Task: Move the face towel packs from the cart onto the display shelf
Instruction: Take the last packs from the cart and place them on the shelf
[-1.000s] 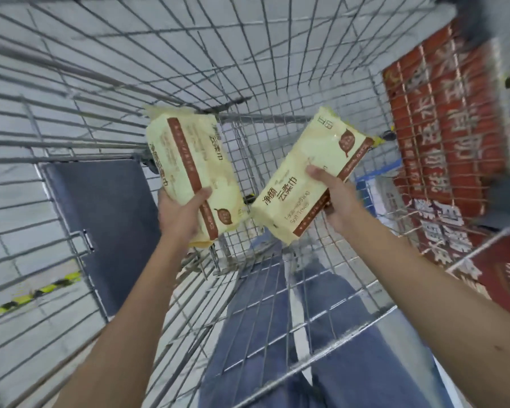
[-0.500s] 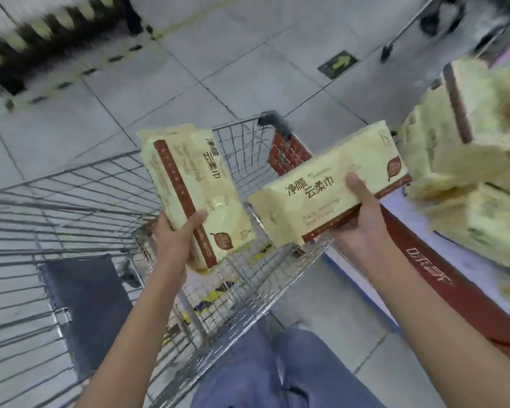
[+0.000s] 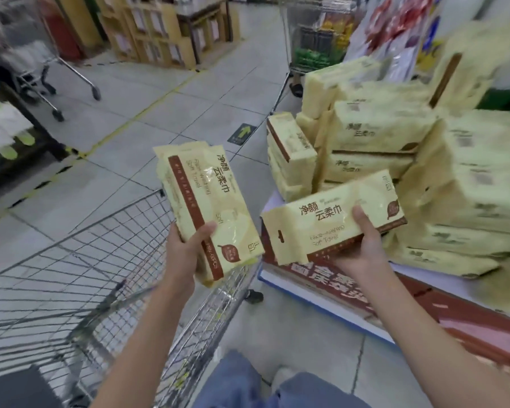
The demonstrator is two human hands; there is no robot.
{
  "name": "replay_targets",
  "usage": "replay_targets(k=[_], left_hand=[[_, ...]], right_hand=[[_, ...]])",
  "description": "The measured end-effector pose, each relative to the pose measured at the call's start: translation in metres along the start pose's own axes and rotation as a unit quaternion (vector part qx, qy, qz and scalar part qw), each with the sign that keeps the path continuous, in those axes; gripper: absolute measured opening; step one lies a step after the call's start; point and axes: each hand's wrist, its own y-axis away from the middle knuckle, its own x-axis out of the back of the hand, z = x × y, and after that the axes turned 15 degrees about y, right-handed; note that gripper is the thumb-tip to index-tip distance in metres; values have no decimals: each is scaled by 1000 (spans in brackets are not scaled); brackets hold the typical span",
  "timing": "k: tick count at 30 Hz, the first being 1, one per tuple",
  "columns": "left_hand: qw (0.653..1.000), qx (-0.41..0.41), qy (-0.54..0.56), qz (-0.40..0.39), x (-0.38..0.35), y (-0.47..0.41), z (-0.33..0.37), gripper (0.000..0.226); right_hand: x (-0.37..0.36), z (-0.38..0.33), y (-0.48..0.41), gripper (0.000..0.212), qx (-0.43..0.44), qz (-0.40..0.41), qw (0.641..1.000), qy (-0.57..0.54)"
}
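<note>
At the bottom centre of the frame blue-trousered legs (image 3: pixel 239 384) are seen, and the lower left is filled by the silver wire shopping cart (image 3: pixel 71 275); no packs can be made out in the part of its basket in view. Above the cart's right rim a pale yellow plastic face towel pack with a brown stripe (image 3: pixel 206 201) is held upright in the left hand (image 3: pixel 186 251), the thumb laid across its front and the fingers curled behind its lower end. A second edge shows behind it, but whether one pack or two are gripped cannot be told. At centre right a matching pale yellow pack (image 3: pixel 330 225) is held lengthwise in the right hand (image 3: pixel 362 245), the thumb pressed on the printed face and the fingers hidden beneath. It hangs above the near corner of the low display shelf with the red-and-white front band (image 3: pixel 336 293). Further right, the heap of like packs (image 3: pixel 424 172) is piled loosely on that shelf. Cardboard display stands (image 3: pixel 159 30) are blurred at the top.

The carrying step is judged to be in hand: both packs are clear of the cart and neither is set down. A free, level spot on or beside the heap is called for next, and the leaning packs should not be knocked.
</note>
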Motion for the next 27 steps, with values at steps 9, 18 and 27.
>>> replay_targets(k=[9, 18, 27], left_hand=[[999, 31, 1, -40, -54, -22, -19, 62], [997, 51, -30, -47, -96, -78, -21, 76], [997, 59, -38, -45, -109, -112, -19, 71]], right_hand=[[32, -34, -31, 52, 30, 112, 992, -54], [28, -50, -102, 58, 13, 157, 985, -68], [50, -41, -129, 56, 34, 158, 980, -115]])
